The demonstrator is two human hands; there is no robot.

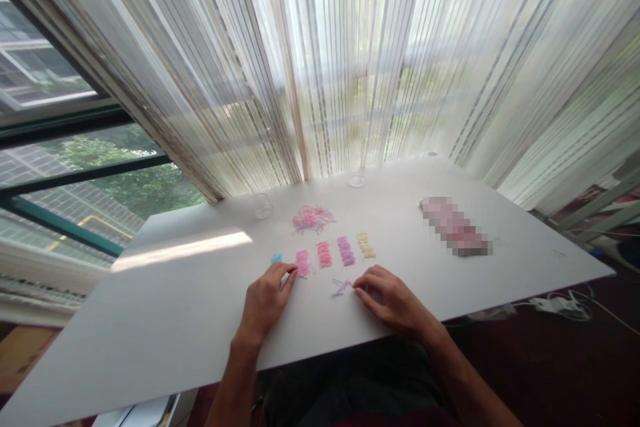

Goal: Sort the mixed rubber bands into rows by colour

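The left hand (267, 293) has its grip narrow at the pink bands (302, 261) on the desk (165, 320); the right hand (389, 297), also narrow, meets loose pale bands (344, 285). Whether either holds one, I cannot tell. Any print on the pink object (454, 223) is pixelated.

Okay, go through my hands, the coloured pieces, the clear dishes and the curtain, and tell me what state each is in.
Left hand: fingertips at pink group; hold unclear
Right hand: fingertips at pale pieces; hold unclear
Pink group: gathered
Pale pieces: loose
Turquoise group: partly hidden
Coral group: stacked
Purple group: stacked
Yellow group: stacked
Mixed pile: jumbled
Clear dishes: contents unclear
Curtain: hanging, see-through
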